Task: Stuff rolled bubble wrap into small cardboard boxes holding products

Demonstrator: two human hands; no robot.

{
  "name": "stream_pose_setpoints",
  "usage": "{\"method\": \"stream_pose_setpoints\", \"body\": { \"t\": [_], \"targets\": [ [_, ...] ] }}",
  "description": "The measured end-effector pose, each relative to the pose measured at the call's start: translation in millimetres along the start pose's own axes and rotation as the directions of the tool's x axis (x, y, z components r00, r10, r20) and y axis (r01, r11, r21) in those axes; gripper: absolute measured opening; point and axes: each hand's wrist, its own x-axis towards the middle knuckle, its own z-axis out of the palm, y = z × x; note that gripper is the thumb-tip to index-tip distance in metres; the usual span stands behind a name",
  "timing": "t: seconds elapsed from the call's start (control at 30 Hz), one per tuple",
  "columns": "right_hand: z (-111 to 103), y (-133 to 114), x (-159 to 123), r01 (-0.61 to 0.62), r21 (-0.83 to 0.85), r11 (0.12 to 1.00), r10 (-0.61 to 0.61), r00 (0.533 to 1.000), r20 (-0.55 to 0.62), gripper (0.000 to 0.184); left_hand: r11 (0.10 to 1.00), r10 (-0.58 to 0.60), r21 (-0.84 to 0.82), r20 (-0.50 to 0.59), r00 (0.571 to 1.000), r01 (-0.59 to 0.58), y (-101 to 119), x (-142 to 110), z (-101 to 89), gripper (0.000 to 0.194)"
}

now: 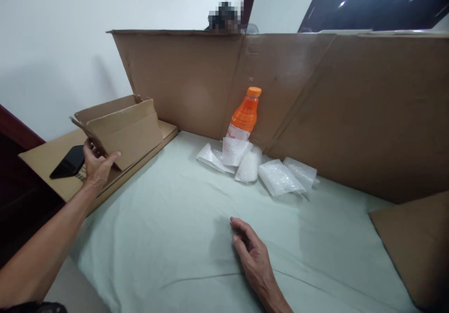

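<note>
Right hand (254,257), fingers loosely curled and thumb apart, is held before the orange bottle (246,113). Left of the bottle, a cardboard box (128,128) is pinched by the left hand (97,165). Before the bottle, bubble wrap (279,177) is strewn; its label's (237,133) print cannot be read.

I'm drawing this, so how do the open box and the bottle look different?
The box is brown cardboard; the bottle is mostly orange. The box is open on top; the bottle has its cap on. The left hand holds the box; no hand touches the bottle.
</note>
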Motion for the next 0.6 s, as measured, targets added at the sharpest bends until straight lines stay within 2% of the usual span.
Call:
{"method": "stream_pose_setpoints", "body": {
  "t": [0.1,0.27,0.47,0.6],
  "targets": [
    [-1,1,1,0.032,-0.017,0.999,-0.032,0.999,0.001,0.031,1.000,0.009,0.011,0.014,1.000,-0.009,-15,5,-2.6,0.094],
    [-1,1,3,0.061,-0.024,0.998,-0.061,0.998,-0.002,0.025,0.999,0.029,0.024,0.076,0.997,-0.031,-22,15,-0.4,0.100],
    [-3,0,3,0.068,-0.064,0.996,-0.068,0.998,0.000,0.024,0.998,0.061,-0.003,0.114,0.992,-0.061,-34,39,37.3,0.109],
    [-4,-3,3,0.079,-0.080,0.994,-0.079,0.997,0.001,0.023,0.996,0.092,-0.026,0.174,0.981,-0.089,-46,58,66.5,0.103]
  ]
}}
